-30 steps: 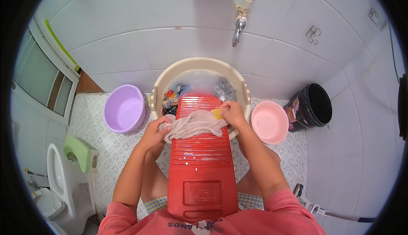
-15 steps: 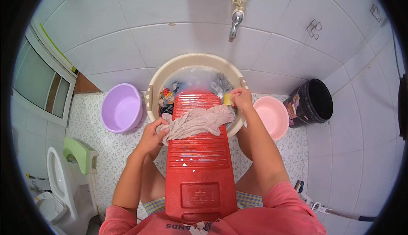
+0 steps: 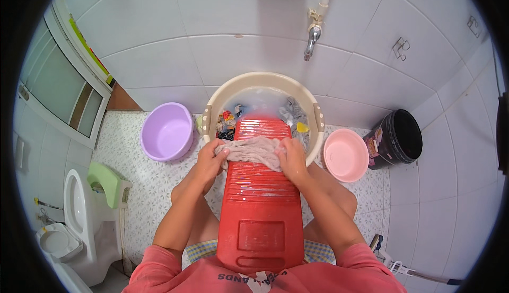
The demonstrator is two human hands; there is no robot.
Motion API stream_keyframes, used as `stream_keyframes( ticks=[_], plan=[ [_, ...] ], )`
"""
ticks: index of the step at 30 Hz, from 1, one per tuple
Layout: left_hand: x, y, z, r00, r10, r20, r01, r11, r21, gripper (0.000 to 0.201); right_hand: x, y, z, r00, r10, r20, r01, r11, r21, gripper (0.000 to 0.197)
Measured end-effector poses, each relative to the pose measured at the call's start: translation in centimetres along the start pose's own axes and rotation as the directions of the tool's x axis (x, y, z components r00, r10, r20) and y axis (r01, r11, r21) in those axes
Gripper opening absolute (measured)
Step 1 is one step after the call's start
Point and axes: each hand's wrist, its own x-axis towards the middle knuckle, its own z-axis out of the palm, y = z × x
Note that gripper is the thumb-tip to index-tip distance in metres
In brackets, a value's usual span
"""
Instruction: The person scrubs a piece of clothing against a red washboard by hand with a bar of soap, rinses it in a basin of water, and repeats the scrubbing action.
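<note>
A red washboard [image 3: 261, 200] slopes from my lap into a cream basin [image 3: 268, 80] of cloudy water. Bunched across its ridges lies a wet, pale pinkish-grey cloth [image 3: 252, 152]. My left hand [image 3: 210, 161] is closed round the cloth's left end, and my right hand [image 3: 292, 158] grips the right end. Just beyond the right hand, a yellow piece of soap [image 3: 303, 127] rests on grey wet fabric [image 3: 291, 111] at the basin's right side. Dark and multicoloured clothes [image 3: 227, 133] sit in the water on the left. The washboard's far end is under the water.
A purple basin [image 3: 167, 132] stands to the left, and a pink basin [image 3: 345, 156] and black bucket [image 3: 407, 136] to the right. Above the cream basin, a tap [image 3: 313, 41] hangs from the wall. A green stool [image 3: 108, 184] and white toilet [image 3: 85, 224] are at left.
My right hand has let go of the yellow soap, left at the basin's right side, and come down onto the cloth. The cloth is now bunched between both hands. The view has shifted slightly.
</note>
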Motion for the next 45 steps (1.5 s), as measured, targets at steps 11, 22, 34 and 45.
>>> stream_keyframes(
  ticks=[11, 22, 34, 45],
  plan=[
    [5.8, -1.6, 6.4, 0.898, 0.427, 0.107, -0.311, 0.443, 0.841, 0.023, 4.5, -5.0, 3.3, 0.945, 0.17, 0.281, -0.055, 0.925, -0.375, 0.023],
    [-2.3, -1.0, 5.6, 0.698, 0.531, 0.48, -0.696, 0.347, 0.628, 0.01, -2.3, -4.5, 0.4, 0.941, -0.101, 0.323, 0.2, 0.936, -0.289, 0.018],
    [0.5, -1.3, 4.7, 0.788, 0.448, 0.423, -0.614, 0.515, 0.598, 0.021, -0.4, -5.0, 0.2, 0.935, -0.044, 0.352, 0.164, 0.934, -0.318, 0.019],
    [8.2, -2.1, 6.8, 0.883, 0.42, 0.21, -0.382, 0.382, 0.842, 0.03, 7.5, -0.3, 5.0, 0.987, 0.098, 0.129, -0.044, 0.928, -0.371, 0.02]
  ],
)
